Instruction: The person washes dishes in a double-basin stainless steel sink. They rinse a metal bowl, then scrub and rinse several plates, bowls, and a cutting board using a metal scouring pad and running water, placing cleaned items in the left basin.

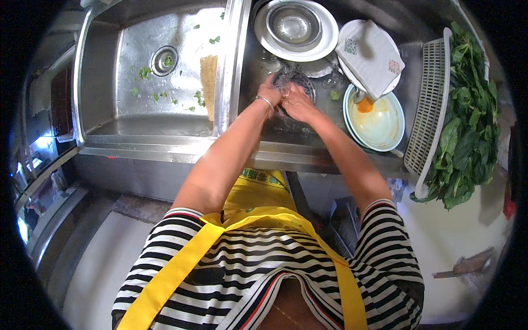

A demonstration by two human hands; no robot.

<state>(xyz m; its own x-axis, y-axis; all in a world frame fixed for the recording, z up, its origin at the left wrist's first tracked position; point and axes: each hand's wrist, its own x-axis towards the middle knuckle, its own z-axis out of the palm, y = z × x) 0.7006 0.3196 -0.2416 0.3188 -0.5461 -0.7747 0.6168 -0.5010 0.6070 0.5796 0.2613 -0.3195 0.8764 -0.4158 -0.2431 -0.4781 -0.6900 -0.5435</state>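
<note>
Water splashes over a round, shiny bowl (310, 85) in the right-hand basin; its material is hard to tell through the splashing. My left hand (270, 91), with a bangle at the wrist, grips the bowl's left side. My right hand (298, 103) reaches over the bowl's near side, its fingertips blurred by water, so whether they hold anything is unclear. Just beyond my hands, a steel bowl (291, 24) rests on a white plate (330, 39). To the right lie stained light-blue bowls (381, 128), one inside another, with a spoon (359, 97) at the upper rim.
A white plate (346, 31) carries a squarish patterned white dish (371, 57). At far right, a white plastic basket (427, 103) stands by leafy greens (466, 128). A steel divider (231, 66) separates the left basin (136, 45), which holds leaf scraps (144, 73) and a drain (164, 61).
</note>
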